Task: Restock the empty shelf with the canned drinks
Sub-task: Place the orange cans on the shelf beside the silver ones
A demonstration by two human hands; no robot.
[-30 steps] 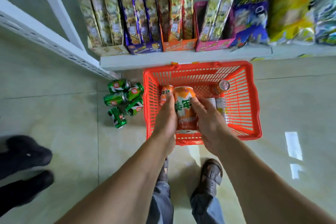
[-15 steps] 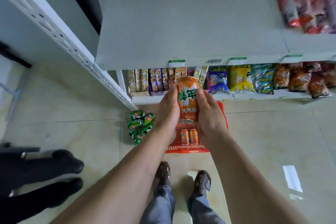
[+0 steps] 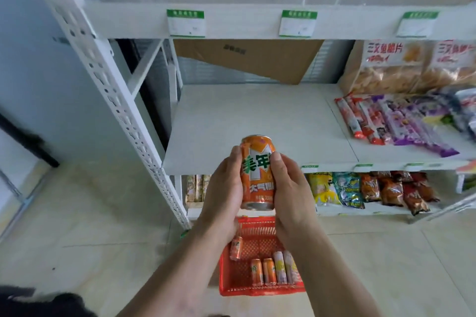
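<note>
An orange drink can (image 3: 257,175) with green lettering stands upright between my two hands, in front of the edge of a bare white shelf board (image 3: 255,121). My left hand (image 3: 222,193) grips its left side and my right hand (image 3: 291,193) grips its right side. Below on the floor sits a red basket (image 3: 231,280) holding several more cans (image 3: 268,270), orange ones and pale ones.
Snack packets (image 3: 394,118) lie on the right part of the same shelf. A cardboard sheet (image 3: 247,59) leans at the back. Bagged snacks (image 3: 371,190) fill the shelf below. A white perforated upright (image 3: 121,100) stands at the left. Dark shoes (image 3: 51,304) show at bottom left.
Both hands lifted the orange can out of the basket and up to the level of the bare shelf. My view rose from the floor to the shelves.
</note>
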